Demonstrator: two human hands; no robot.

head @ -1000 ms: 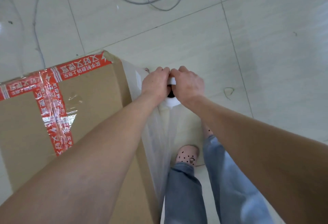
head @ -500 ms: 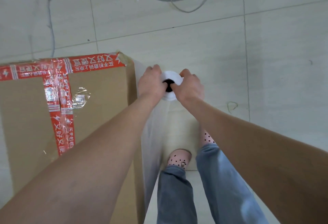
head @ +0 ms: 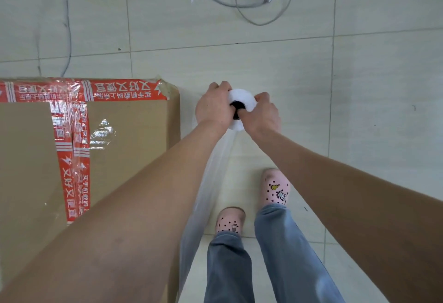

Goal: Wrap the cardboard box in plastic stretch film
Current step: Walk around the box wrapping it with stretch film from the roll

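Roll (head: 242, 97) held upright between left grip (head: 212, 108), right grip (head: 262, 116); box (head: 129, 139) near left.

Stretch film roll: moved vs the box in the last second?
Yes. The stretch film roll, gripped by the left hand and right hand, has gone forward beside the cardboard box, closer to its far right corner and the grout line.

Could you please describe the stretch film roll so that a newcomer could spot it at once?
Find the cardboard box with red tape on the left. Beside its far right corner, the left hand and right hand grip the stretch film roll: white, with a dark core hole, clear film trailing from it.
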